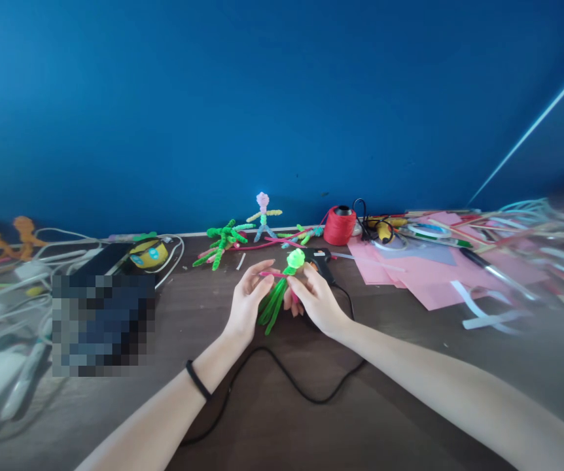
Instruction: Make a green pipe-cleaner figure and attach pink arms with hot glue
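Note:
Between my hands is a pipe-cleaner figure (295,260) with a bright green round head and loose darker green strands hanging below it. My right hand (322,297) pinches it just under the head. A thin pink pipe cleaner (275,275) crosses the figure's neck. The fingers and thumb of my left hand (245,301) are closed on its left end. Some pink also shows under my right fingers. Behind my hands, a green pipe-cleaner figure (223,242) lies on the table, and a pastel figure with a pink head (262,203) stands against the wall.
A black glue gun (324,263) lies just behind my right hand, its cord (286,376) looping across the table (360,425) below my hands. Nearby stands a red thread spool (339,226). Pink paper sheets (426,278) spread to the right; white cables (169,261) tangle to the left.

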Tool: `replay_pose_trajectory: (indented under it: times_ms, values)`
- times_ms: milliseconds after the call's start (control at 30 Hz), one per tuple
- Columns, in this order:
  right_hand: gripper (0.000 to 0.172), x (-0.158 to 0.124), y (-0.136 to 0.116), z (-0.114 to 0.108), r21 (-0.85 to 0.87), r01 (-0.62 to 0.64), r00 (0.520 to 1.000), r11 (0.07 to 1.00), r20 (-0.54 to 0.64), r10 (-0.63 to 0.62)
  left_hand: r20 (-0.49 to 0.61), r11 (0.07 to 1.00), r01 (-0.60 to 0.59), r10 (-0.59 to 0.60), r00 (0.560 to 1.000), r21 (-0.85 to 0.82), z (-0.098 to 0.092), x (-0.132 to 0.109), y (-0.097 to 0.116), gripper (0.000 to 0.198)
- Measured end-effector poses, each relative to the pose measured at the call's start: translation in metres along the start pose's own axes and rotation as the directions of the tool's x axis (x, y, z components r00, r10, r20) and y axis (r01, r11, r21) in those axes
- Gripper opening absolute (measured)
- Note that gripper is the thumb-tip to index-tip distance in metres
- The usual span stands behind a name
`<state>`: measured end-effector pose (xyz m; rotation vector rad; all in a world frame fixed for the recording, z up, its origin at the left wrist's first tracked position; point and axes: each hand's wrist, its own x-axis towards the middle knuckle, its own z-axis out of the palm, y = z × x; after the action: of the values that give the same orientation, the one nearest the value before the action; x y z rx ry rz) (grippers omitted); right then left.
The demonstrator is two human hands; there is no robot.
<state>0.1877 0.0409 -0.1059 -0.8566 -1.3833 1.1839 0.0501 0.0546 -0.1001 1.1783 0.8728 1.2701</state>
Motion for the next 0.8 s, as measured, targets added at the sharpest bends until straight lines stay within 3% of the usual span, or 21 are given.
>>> replay_pose_trajectory:
  times_ms: [233,800]
  values:
    - [0.010,0.0005,0.0009,-0.0008,0.016,-0.002,1.000,1.000,0.001,0.002,-0.039,0.986,0.059,-0.066,0.997,-0.153,0.0010,0.0020,0.0042,0.043]
    - [0.015,0.0020,0.0031,-0.0017,0.022,-0.020,0.999,1.000,-0.036,0.020,-0.114,0.982,0.082,-0.102,0.988,-0.167,-0.0002,0.0051,0.0000,0.040]
